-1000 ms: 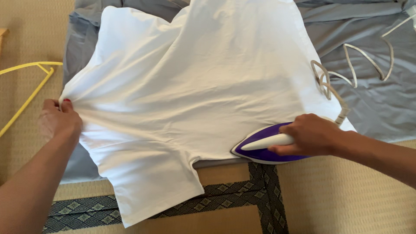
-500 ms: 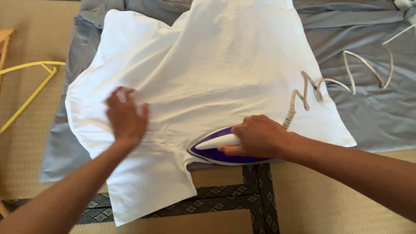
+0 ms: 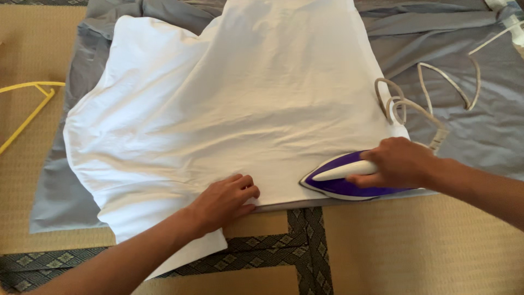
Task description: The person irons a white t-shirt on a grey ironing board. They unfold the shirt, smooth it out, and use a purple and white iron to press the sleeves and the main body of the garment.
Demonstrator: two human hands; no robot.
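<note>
A white T-shirt lies spread over a grey sheet on the floor. My right hand grips the white handle of a purple iron, which rests on the shirt's near edge at the right. My left hand lies flat on the shirt's near edge, fingers together, pressing the cloth down a little left of the iron's tip. The iron's pale cord loops over the grey sheet behind my right hand.
A yellow hanger lies on the straw mat at the far left. A dark patterned mat border runs along the near side and forms a T below the shirt. The grey sheet is bunched at the top.
My left hand let go of the shirt's left sleeve, swept across the cloth and now rests near the bottom edge. The iron slid left, then back to the right.
</note>
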